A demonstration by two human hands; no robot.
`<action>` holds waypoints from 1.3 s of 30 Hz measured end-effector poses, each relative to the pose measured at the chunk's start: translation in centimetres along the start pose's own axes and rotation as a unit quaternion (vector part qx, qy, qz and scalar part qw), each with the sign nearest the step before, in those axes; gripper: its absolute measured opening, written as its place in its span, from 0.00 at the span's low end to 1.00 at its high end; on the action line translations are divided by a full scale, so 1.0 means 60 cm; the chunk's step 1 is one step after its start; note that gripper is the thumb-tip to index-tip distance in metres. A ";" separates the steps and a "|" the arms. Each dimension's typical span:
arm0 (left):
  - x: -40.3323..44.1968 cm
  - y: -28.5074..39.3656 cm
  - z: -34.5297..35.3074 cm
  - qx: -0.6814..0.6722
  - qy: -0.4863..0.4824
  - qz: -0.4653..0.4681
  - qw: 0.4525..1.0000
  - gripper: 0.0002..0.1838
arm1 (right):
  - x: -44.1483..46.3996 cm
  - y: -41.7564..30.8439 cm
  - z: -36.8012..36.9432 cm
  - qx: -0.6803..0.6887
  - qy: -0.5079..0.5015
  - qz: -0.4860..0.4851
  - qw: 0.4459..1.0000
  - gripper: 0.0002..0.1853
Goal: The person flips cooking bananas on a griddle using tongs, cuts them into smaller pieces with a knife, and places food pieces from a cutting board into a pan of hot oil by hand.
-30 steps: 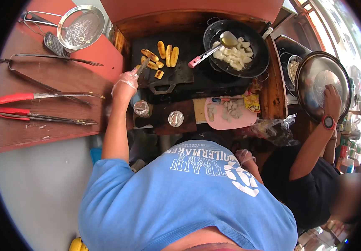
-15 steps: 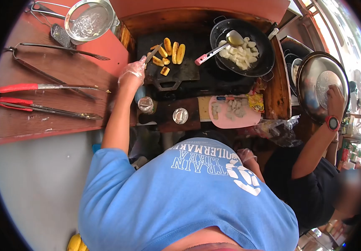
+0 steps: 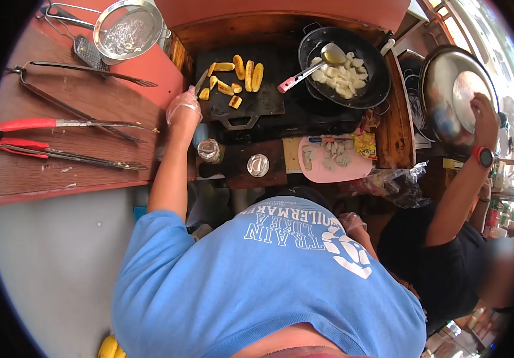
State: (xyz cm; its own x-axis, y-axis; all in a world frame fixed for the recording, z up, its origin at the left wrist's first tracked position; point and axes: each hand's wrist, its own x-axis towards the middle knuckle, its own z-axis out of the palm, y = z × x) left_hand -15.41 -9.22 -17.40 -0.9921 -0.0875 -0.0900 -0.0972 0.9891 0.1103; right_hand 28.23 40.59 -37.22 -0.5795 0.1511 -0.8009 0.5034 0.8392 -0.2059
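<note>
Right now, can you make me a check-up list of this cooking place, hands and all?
Surface: dark griddle, with bananas on it.
Job's things: knife beside the bananas, which are browned, some long, some in short pieces.
Clutter: red-handled tongs and a strainer left of the griddle.
Hands: gloved left hand holds the knife; gloved right hand is low by the blue shirt, grip unclear.
Cables: nothing seen.
Surroundings: another person's hand at a big metal lid, right of the wok.
</note>
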 end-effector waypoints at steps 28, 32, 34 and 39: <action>-0.029 0.028 0.048 -0.048 0.041 -0.021 0.998 0.20 | 0.150 -0.413 -0.801 -0.352 0.557 -0.431 0.616 0.11; -0.022 0.040 0.020 -0.056 0.047 -0.027 0.997 0.21 | 0.190 -0.426 -0.783 -0.376 0.574 -0.406 0.604 0.09; -0.012 0.046 0.017 -0.081 0.034 -0.043 0.995 0.22 | 0.205 -0.430 -0.774 -0.396 0.571 -0.391 0.604 0.10; -0.019 0.072 -0.002 -0.060 0.027 -0.016 0.998 0.23 | 0.194 -0.442 -0.766 -0.440 0.563 -0.408 0.568 0.11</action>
State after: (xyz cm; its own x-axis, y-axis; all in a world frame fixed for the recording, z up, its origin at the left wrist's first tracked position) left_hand -14.73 -4.88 -16.73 -0.9909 -0.1280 -0.0413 -0.1341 0.9649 0.2259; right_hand -21.31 44.11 -15.22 -0.6824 -0.6530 0.3286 -0.4553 0.7314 0.5077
